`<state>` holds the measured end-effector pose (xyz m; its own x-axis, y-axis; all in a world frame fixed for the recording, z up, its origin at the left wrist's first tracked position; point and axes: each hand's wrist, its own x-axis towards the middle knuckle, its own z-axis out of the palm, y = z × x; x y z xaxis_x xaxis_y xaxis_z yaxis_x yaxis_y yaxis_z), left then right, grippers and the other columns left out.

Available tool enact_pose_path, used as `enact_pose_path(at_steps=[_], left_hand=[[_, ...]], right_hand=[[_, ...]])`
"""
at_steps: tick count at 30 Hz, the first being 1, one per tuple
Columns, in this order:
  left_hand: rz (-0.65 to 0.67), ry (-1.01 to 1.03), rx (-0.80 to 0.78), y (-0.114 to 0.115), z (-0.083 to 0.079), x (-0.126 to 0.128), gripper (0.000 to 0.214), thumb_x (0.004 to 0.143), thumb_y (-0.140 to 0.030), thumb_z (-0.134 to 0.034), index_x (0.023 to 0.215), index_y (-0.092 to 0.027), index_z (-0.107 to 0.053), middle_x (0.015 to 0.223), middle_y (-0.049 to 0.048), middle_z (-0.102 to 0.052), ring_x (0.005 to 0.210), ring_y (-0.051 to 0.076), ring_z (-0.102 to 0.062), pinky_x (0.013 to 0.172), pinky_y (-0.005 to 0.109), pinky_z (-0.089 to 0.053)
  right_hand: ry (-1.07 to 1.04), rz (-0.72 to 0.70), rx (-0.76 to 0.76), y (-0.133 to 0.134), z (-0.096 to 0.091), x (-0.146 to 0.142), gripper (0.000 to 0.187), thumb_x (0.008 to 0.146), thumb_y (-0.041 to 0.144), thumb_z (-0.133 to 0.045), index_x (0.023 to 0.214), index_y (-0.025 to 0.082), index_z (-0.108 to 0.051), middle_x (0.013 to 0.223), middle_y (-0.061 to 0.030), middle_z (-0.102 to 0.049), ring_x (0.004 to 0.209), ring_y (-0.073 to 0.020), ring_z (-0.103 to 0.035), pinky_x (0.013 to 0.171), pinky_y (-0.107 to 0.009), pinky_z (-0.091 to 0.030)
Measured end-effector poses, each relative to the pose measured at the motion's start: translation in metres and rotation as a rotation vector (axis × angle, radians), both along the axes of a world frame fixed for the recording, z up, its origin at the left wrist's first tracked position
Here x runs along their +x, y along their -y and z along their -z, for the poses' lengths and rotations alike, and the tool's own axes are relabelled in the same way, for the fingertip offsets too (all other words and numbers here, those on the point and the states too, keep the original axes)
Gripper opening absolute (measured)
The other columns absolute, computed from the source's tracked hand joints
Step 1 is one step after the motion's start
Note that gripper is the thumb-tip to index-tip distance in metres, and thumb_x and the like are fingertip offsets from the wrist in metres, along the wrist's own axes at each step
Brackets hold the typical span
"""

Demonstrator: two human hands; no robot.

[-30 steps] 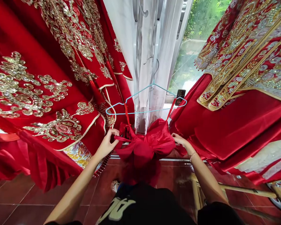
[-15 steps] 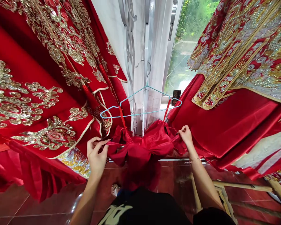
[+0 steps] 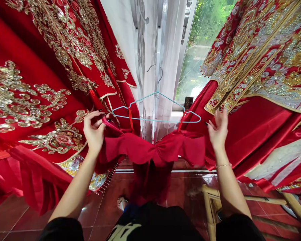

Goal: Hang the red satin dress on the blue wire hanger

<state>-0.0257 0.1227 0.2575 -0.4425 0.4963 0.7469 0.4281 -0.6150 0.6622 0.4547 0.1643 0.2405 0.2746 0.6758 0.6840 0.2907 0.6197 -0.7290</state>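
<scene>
A red satin dress hangs by thin straps from a light-blue wire hanger, its top spread wide in front of me. My left hand pinches a narrow edge of the satin between finger and thumb. My right hand is raised with its fingers apart, just beside the dress's right end and holding nothing. The hanger's hook rises against a white sheer curtain.
Gold-embroidered red gowns hang close on the left, and another on the right. A window lies behind the curtain, with a dark phone at its sill. A wooden stool stands low right on red floor tiles.
My hands have moved apart and upward, pulling the dress top from a bunched shape to a wide spread. My right hand has let go of the satin.
</scene>
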Motion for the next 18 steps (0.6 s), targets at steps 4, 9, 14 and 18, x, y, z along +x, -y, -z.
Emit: enact_pose_path(at_steps=[4, 9, 14, 18], left_hand=[[0.008, -0.016, -0.032, -0.021, -0.006, 0.006, 0.028, 0.084, -0.017, -0.074, 0.103, -0.014, -0.053, 0.121, 0.0082, -0.056, 0.115, 0.015, -0.061, 0.102, 0.035, -0.057], [0.036, -0.026, 0.001, -0.019, 0.0, 0.013, 0.025, 0.085, -0.017, -0.073, 0.103, -0.014, -0.056, 0.122, 0.0086, -0.056, 0.109, 0.014, -0.064, 0.105, 0.038, -0.056], [0.083, -0.044, 0.065, -0.01, 0.001, 0.013, 0.025, 0.082, -0.019, -0.075, 0.101, -0.014, -0.061, 0.12, 0.0077, -0.058, 0.108, 0.016, -0.066, 0.102, 0.039, -0.058], [0.02, -0.098, -0.007, 0.0, 0.001, 0.012, 0.021, 0.083, -0.019, -0.072, 0.1, -0.018, -0.061, 0.119, 0.0065, -0.06, 0.111, 0.017, -0.065, 0.102, 0.038, -0.058]], right_hand=[[0.013, -0.084, -0.041, -0.02, -0.016, 0.025, 0.056, 0.07, 0.026, -0.076, 0.124, 0.025, -0.059, 0.143, -0.0129, -0.057, 0.125, -0.0259, -0.061, 0.103, -0.042, -0.053], [0.018, -0.088, -0.43, -0.018, 0.024, 0.012, 0.018, 0.077, 0.033, -0.064, 0.089, 0.02, -0.063, 0.099, -0.0073, -0.072, 0.079, -0.0164, -0.07, 0.072, -0.032, -0.059], [0.348, -0.264, -1.071, -0.003, 0.084, -0.03, 0.021, 0.073, 0.031, -0.075, 0.085, 0.018, -0.063, 0.07, -0.0008, -0.068, 0.051, -0.0106, -0.06, 0.043, -0.019, -0.042], [0.39, -0.347, -1.197, 0.011, 0.108, -0.04, 0.028, 0.075, 0.038, -0.076, 0.071, 0.018, -0.057, 0.052, 0.0028, -0.06, 0.04, -0.0093, -0.055, 0.038, -0.018, -0.038]])
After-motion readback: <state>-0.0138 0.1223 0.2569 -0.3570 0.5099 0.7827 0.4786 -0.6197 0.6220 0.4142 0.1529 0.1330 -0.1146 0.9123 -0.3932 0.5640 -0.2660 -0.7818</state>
